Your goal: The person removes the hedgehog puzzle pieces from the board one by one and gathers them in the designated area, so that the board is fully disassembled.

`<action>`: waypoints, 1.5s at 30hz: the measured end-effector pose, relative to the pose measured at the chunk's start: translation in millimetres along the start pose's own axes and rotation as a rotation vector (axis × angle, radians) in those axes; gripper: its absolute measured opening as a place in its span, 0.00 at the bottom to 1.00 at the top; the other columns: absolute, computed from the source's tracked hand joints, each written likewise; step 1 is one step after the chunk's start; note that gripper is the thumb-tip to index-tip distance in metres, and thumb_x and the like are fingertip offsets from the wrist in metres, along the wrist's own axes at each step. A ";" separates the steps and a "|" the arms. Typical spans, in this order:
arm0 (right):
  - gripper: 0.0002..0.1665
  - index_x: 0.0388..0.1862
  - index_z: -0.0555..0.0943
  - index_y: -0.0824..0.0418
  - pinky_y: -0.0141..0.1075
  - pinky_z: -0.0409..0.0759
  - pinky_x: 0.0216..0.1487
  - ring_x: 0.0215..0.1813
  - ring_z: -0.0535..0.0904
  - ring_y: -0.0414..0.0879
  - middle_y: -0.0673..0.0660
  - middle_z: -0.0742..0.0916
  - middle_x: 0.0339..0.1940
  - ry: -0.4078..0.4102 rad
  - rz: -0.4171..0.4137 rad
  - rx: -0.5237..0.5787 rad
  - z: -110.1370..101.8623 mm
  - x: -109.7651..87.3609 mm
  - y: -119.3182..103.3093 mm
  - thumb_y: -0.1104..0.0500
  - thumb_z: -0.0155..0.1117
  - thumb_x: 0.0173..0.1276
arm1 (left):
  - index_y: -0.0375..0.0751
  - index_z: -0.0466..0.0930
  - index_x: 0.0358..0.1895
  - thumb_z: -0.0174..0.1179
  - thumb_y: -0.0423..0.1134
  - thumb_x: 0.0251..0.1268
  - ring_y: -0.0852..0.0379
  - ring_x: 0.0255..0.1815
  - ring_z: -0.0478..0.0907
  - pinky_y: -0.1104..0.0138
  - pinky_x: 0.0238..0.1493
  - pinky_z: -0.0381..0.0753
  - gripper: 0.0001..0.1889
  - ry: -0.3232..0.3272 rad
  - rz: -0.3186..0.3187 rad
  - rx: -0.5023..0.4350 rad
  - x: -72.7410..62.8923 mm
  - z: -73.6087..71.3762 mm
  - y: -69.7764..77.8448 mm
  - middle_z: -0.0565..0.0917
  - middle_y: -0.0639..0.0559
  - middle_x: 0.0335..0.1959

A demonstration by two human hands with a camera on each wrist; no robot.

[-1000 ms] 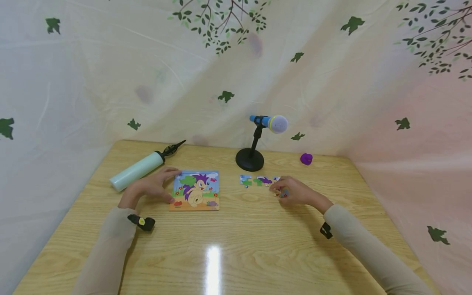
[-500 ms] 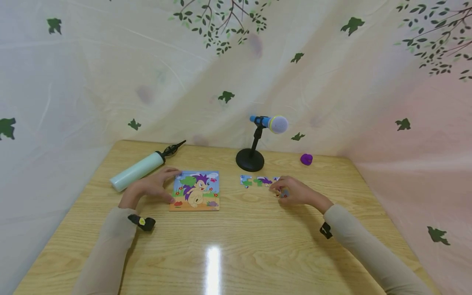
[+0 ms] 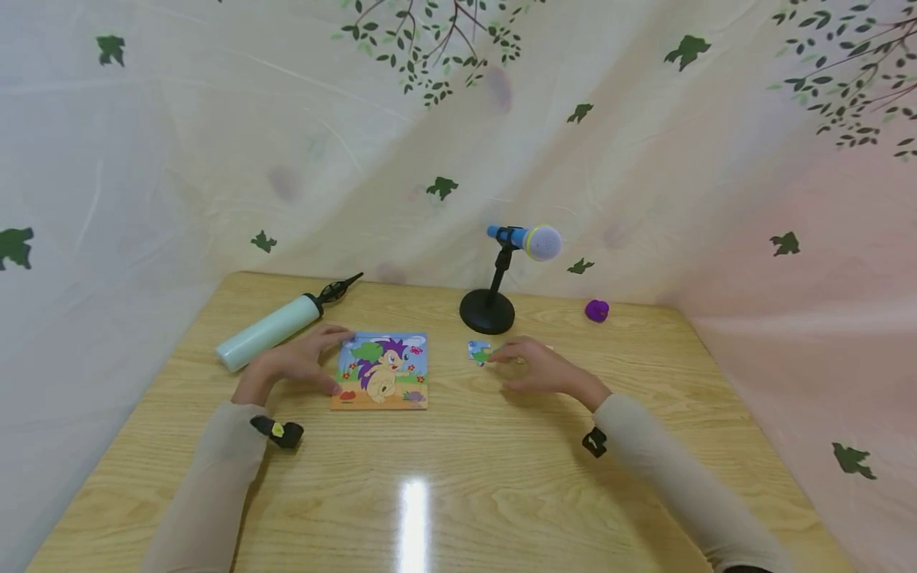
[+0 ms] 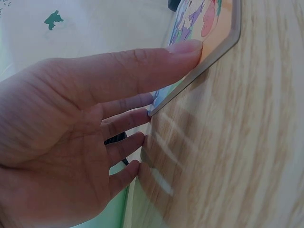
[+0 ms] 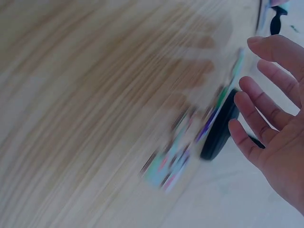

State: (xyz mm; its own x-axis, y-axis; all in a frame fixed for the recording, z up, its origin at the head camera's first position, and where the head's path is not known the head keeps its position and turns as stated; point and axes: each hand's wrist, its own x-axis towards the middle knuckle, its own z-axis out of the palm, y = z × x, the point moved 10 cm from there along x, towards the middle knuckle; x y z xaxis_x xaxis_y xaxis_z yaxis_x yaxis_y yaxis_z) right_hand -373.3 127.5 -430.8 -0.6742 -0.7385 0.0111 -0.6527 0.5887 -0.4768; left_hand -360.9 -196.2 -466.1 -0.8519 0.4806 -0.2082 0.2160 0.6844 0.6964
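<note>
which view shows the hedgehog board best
The head view: the hedgehog board lies face up, its picture nearly whole. The left wrist view crops it at a slant; the right wrist view has at most a sliver.

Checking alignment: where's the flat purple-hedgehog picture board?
In the head view, the hedgehog board lies left of centre on the wooden table, left hand at its left edge.

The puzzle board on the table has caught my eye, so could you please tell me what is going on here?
A person's left grip rests on the left side of the puzzle board. The right grip, relaxed and holding nothing, is over the loose pieces. Behind those stands a microphone, and a pump lies beside the left grip.
</note>
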 end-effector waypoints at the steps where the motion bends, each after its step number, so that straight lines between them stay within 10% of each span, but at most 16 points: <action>1: 0.26 0.60 0.84 0.64 0.55 0.82 0.58 0.56 0.81 0.58 0.61 0.87 0.54 0.004 -0.012 0.002 1.0 4.6 -5.6 0.62 0.75 0.61 | 0.36 0.54 0.80 0.78 0.40 0.49 0.25 0.79 0.44 0.29 0.76 0.50 0.55 0.000 -0.003 -0.006 0.2 0.0 -0.4 0.49 0.30 0.80; 21: 0.28 0.64 0.81 0.62 0.49 0.82 0.63 0.57 0.81 0.55 0.61 0.86 0.54 -0.070 -0.123 0.054 42.9 106.1 -86.7 0.61 0.73 0.65 | 0.36 0.54 0.80 0.78 0.39 0.50 0.25 0.79 0.45 0.29 0.75 0.52 0.55 -0.005 -0.011 -0.034 0.7 0.1 0.4 0.49 0.31 0.80; 45: 0.24 0.63 0.82 0.58 0.32 0.78 0.47 0.48 0.79 0.46 0.56 0.85 0.49 -0.167 -0.094 0.064 77.1 141.6 -101.6 0.61 0.70 0.68 | 0.36 0.53 0.81 0.77 0.40 0.52 0.25 0.79 0.46 0.30 0.76 0.52 0.55 -0.017 -0.007 -0.014 3.0 -0.4 -3.0 0.48 0.30 0.80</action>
State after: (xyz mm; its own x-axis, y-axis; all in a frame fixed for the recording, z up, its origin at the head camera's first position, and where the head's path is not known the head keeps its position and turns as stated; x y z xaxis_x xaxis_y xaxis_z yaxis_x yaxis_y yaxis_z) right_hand -375.8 -62.3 -448.6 -0.5408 -0.8368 -0.0849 -0.6835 0.4961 -0.5355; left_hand -364.3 -197.1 -468.6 -0.8450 0.4850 -0.2251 0.2029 0.6803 0.7042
